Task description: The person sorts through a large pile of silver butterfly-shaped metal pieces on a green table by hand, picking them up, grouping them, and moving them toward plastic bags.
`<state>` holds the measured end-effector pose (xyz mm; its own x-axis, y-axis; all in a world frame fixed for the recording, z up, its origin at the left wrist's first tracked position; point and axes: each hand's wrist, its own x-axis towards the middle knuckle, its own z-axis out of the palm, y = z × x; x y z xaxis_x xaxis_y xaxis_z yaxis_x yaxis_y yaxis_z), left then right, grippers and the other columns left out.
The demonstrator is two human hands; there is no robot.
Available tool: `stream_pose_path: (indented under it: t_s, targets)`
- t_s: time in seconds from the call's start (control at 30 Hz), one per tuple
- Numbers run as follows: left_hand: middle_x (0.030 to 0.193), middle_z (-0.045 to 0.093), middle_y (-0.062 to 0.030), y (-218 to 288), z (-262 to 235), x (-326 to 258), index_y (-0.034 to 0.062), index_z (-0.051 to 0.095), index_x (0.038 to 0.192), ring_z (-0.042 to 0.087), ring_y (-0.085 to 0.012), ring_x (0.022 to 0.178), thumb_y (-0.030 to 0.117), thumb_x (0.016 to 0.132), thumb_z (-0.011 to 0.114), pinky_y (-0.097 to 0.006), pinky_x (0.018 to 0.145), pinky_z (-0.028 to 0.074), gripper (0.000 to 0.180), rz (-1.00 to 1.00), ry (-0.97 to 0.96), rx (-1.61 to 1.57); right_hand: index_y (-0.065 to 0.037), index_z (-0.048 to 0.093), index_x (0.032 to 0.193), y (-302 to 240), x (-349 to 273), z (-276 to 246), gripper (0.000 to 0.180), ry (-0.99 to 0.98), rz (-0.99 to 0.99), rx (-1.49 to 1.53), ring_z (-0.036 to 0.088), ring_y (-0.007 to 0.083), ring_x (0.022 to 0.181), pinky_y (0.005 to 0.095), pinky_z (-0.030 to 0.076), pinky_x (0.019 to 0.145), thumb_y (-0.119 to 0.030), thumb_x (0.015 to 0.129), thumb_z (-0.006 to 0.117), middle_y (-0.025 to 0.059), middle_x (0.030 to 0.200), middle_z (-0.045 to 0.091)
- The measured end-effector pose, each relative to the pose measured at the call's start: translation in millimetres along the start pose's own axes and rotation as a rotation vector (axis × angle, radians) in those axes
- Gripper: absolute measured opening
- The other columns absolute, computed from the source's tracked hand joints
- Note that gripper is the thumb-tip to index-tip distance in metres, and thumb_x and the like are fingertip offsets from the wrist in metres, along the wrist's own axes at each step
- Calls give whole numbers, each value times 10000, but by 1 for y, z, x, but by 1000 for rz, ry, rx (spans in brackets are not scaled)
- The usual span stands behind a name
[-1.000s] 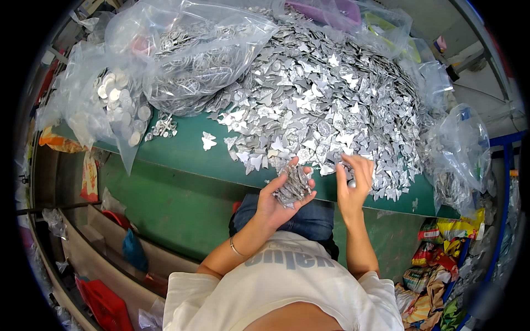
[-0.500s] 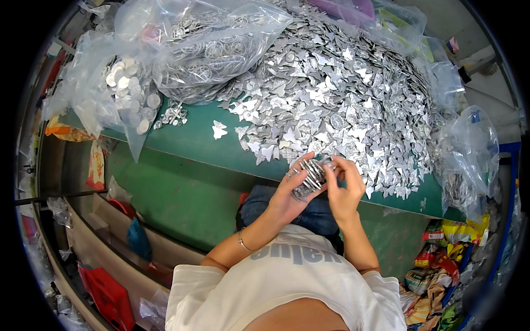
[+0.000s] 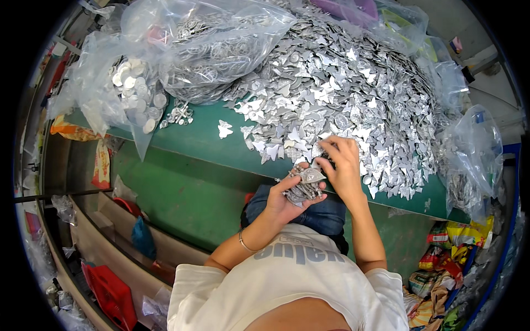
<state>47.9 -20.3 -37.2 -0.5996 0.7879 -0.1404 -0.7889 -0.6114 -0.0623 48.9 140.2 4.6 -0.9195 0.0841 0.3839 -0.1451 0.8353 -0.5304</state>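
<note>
My left hand (image 3: 280, 203) is closed round a clump of flat silver metal pieces (image 3: 303, 191), held just off the table's front edge. One pointed, leaf-like piece (image 3: 312, 175) lies on top of the clump. My right hand (image 3: 345, 168) reaches to the near side of a large pile of silver metal pieces (image 3: 326, 94), many of them butterfly-like. Its fingers are bent over the pile, with a gap between thumb and fingertips. I make out no piece gripped there. A few loose pieces (image 3: 224, 129) lie left of the pile on the green tabletop (image 3: 204, 144).
A big clear bag of round openwork metal pieces (image 3: 215, 58) rests left of the pile. Beside it sits a bag of silver discs (image 3: 135, 91). Small metal parts (image 3: 179, 114) lie in front. Another plastic bag (image 3: 472, 160) hangs at the table's right end. Colourful packages (image 3: 441, 259) lie below.
My right hand has left the clump in my left hand and moved up to the pile. The clump has tipped, and its top piece now faces up.
</note>
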Motion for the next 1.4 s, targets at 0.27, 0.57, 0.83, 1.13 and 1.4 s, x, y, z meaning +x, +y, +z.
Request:
stream_pose_path:
  t_s: [0.27,0.57,0.83,1.13,1.4]
  targets:
    - [1173,490,-147,7,-6,3,157,543,1097,435,-414,1154,203,799,609,-580,913,402,308,-10,-16,39,-86,627,928,19,-3,21,250,57,-193,-204,484,240,940,373,333,823,-151,692,679,41,982,553]
    - [1139,518,-114,-2,12,8,109,462,1180,494,-282,1107,174,840,558,-481,924,409,359,144,123,230,46,595,779,-14,-6,5,82,391,-124,214,571,272,639,345,454,625,65,705,624,147,731,596]
    - [1122,500,-72,-10,15,11,97,421,1208,515,-173,1027,165,875,547,-345,847,460,363,226,131,259,43,577,996,-32,-23,16,305,161,-120,229,535,325,875,399,407,790,-9,703,642,167,991,564]
    - [1094,547,-65,-5,22,10,120,478,1157,541,-171,1012,192,867,539,-371,851,459,306,184,233,321,36,431,1210,-47,-28,9,686,186,-150,262,448,381,1114,443,339,916,-209,643,730,185,1159,503]
    - [1330,393,-88,-11,46,15,70,291,1364,406,-192,1208,320,941,368,-329,1005,322,498,305,71,513,25,396,1266,-36,-19,18,819,124,-57,326,371,417,1177,484,308,975,-347,630,754,208,1281,401]
